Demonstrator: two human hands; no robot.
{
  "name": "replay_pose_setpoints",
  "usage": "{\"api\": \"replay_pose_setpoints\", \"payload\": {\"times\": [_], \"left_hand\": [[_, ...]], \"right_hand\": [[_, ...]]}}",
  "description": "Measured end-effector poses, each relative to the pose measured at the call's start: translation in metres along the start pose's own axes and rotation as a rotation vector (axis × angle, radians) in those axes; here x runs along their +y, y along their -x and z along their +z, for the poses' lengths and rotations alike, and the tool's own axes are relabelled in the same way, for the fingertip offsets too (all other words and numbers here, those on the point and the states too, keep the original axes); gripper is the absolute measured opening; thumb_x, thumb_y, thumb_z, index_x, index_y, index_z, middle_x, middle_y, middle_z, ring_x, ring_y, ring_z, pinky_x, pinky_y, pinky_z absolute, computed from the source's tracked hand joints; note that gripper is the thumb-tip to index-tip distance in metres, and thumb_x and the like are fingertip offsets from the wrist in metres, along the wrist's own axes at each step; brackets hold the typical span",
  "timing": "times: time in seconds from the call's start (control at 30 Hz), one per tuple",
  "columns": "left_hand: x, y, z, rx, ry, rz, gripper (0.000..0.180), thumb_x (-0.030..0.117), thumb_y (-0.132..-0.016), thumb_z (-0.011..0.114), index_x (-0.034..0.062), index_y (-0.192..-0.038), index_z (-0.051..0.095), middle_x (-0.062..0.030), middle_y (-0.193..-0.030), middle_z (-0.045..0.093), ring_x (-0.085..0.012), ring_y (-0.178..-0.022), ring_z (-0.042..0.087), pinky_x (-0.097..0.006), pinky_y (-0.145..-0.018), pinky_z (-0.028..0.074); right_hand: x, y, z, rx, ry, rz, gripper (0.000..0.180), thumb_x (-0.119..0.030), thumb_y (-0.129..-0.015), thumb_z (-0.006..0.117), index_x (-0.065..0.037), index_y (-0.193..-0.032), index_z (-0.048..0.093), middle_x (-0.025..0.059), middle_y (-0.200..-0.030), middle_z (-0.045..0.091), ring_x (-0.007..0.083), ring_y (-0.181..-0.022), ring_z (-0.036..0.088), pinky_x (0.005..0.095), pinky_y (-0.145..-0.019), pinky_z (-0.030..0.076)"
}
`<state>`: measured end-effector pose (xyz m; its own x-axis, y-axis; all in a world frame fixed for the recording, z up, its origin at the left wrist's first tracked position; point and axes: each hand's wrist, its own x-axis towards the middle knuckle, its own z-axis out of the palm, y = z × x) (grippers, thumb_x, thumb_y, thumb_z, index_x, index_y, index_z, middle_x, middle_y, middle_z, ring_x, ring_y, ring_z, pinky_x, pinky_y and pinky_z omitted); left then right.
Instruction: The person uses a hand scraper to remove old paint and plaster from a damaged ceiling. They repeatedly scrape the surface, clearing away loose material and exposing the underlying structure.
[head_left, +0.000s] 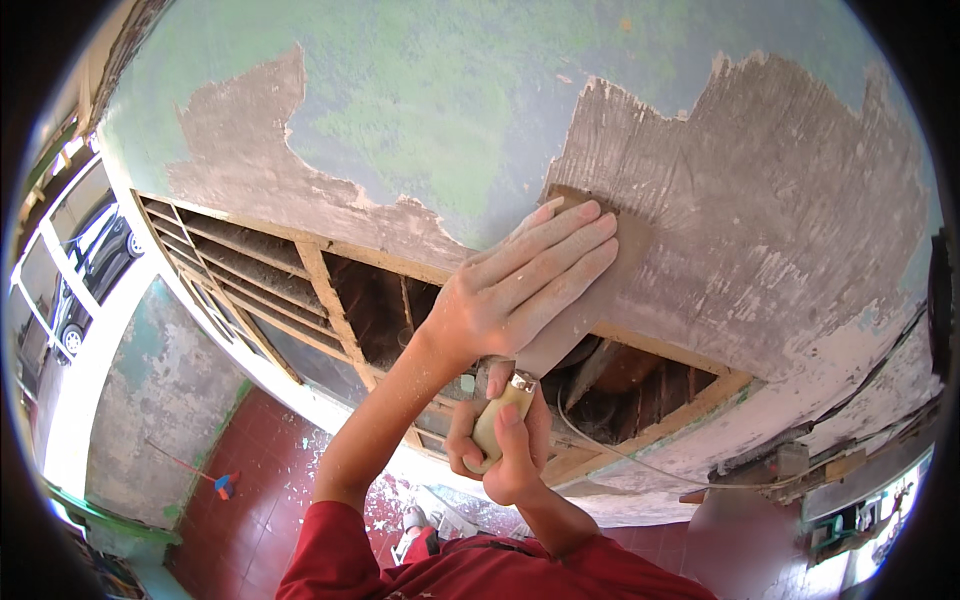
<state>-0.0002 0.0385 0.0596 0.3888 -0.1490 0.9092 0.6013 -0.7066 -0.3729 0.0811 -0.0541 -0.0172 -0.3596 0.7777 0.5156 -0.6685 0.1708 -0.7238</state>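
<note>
My right hand (515, 440) is wrapped around the pale handle (500, 425) of a wide scraper. The scraper's broad blade (565, 320) slants up to the wall, its far end against the surface. On that blade my left hand (530, 270) lies flat, fingers stretched out together and dusty, covering part of the metal. Around the blade's end the wall (740, 180) is bare and grey-brown, with ragged edges against green and bluish paint (430, 110).
Below the bare patch runs a wooden frame (320, 290) with slats and dark openings. A thin cable (680, 475) hangs across the right side. Paint flakes lie on the red tiled floor (260, 470), where a blue-and-red broom head (224, 487) rests. Outside at left stands a car (95, 260).
</note>
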Motion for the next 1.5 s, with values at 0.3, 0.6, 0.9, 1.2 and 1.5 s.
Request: {"api": "replay_pose_setpoints", "payload": {"times": [0.3, 0.6, 0.9, 1.2, 1.5], "left_hand": [[-0.004, -0.004, 0.0, 0.031, 0.0, -0.01, 0.034, 0.006, -0.074, 0.058, -0.0022, -0.107, 0.062, -0.0121, -0.112, 0.061, -0.0275, -0.11, 0.057, -0.042, -0.095, 0.048], [-0.011, -0.012, 0.004, 0.08, -0.006, 0.013, 0.034, 0.006, -0.074, 0.058, -0.0032, -0.106, 0.062, -0.0129, -0.112, 0.061, -0.0285, -0.109, 0.057, -0.042, -0.095, 0.048], [-0.011, -0.018, -0.002, 0.044, 0.018, 0.007, 0.033, 0.005, -0.073, 0.059, -0.0033, -0.105, 0.062, -0.0136, -0.112, 0.061, -0.0282, -0.109, 0.058, -0.042, -0.095, 0.048], [-0.015, -0.023, -0.001, 0.085, -0.015, 0.035, 0.034, 0.006, -0.071, 0.06, -0.0038, -0.104, 0.062, -0.0144, -0.11, 0.061, -0.0293, -0.108, 0.058, -0.043, -0.095, 0.048], [-0.019, -0.019, -0.002, 0.091, -0.031, 0.062, 0.034, 0.006, -0.072, 0.059, -0.004, -0.104, 0.062, -0.0141, -0.109, 0.062, -0.0283, -0.107, 0.058, -0.042, -0.094, 0.048]], "right_hand": [[-0.004, 0.002, 0.001, 0.002, -0.023, 0.042, 0.025, -0.032, -0.095, 0.035, -0.01, -0.105, 0.029, 0.0098, -0.047, 0.04, 0.01, -0.032, 0.027, 0.0225, -0.033, 0.025], [-0.011, -0.012, 0.005, -0.031, -0.004, 0.016, 0.024, -0.031, -0.096, 0.034, -0.01, -0.105, 0.029, 0.011, -0.049, 0.041, 0.0094, -0.035, 0.028, 0.0222, -0.034, 0.026], [-0.009, -0.016, 0.009, -0.041, -0.024, -0.018, 0.024, -0.032, -0.096, 0.034, -0.01, -0.106, 0.029, 0.0108, -0.048, 0.041, 0.01, -0.032, 0.028, 0.022, -0.032, 0.022], [-0.013, -0.02, 0.013, -0.025, -0.005, -0.032, 0.025, -0.032, -0.095, 0.035, -0.01, -0.105, 0.029, 0.0095, -0.047, 0.04, 0.0108, -0.031, 0.029, 0.0225, -0.031, 0.024], [-0.013, -0.021, 0.015, -0.042, -0.025, 0.003, 0.024, -0.032, -0.095, 0.036, -0.011, -0.105, 0.028, 0.0103, -0.046, 0.041, 0.0098, -0.032, 0.028, 0.0222, -0.032, 0.024]]}}
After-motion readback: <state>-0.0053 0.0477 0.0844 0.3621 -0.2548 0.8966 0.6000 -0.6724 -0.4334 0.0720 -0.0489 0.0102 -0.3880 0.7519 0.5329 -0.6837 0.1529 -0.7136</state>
